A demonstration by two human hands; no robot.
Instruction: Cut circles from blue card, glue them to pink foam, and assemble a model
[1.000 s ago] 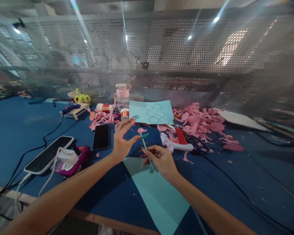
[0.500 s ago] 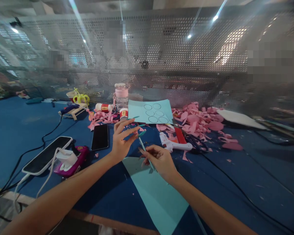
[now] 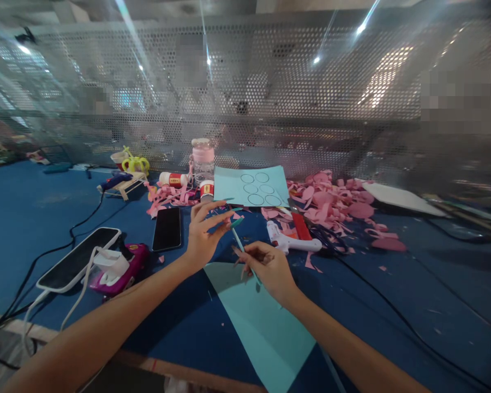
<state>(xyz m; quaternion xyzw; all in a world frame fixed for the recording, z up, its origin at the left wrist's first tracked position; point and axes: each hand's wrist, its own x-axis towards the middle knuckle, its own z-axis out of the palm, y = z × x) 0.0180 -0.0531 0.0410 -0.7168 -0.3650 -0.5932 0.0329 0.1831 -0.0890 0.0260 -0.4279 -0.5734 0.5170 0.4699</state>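
One stick is pinched aloft by the right hand; left hand grip can't be told; steadiness seems required.

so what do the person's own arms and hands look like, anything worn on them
Both forearms are bare, with no sleeves, watch or bracelet showing. The left hand and right hand wear no gloves. Slim teal points at the left fingertips look like long nails, but blur makes that uncertain.

Pale stick between 2 hands
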